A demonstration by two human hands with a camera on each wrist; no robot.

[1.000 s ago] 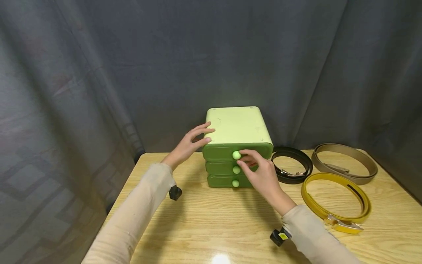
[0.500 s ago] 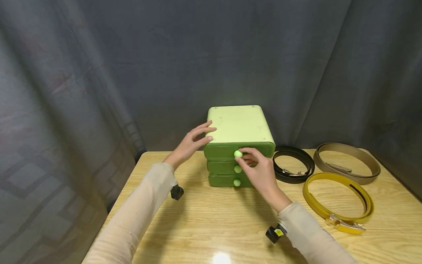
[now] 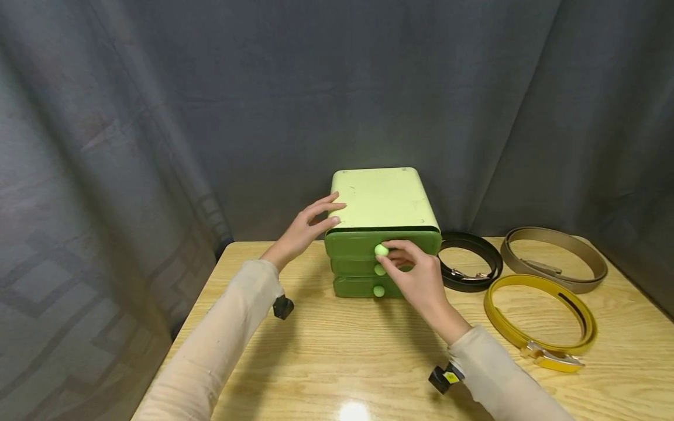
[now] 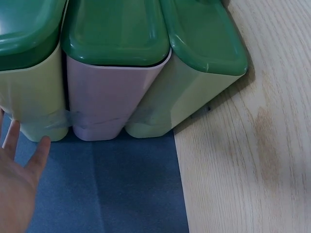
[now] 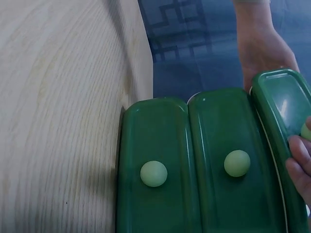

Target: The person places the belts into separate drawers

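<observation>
A small chest of drawers with a pale green top and three dark green drawer fronts stands at the back of the table. My right hand pinches the round light green knob of the top drawer, which sits slightly pulled out with a dark gap above it. My left hand rests on the chest's left side and top edge, fingers spread and nearly straight. In the left wrist view, the left hand touches the chest's side; in the right wrist view, the lower drawers' knobs show.
Right of the chest lie three coiled belts on the wooden table: a black belt, a taupe belt and a yellow belt with a gold buckle. A grey curtain hangs behind and at the left.
My right hand has closed on the top knob and drawn the top drawer slightly out toward me, making a gap under the chest's top. The left hand has stayed in place.
</observation>
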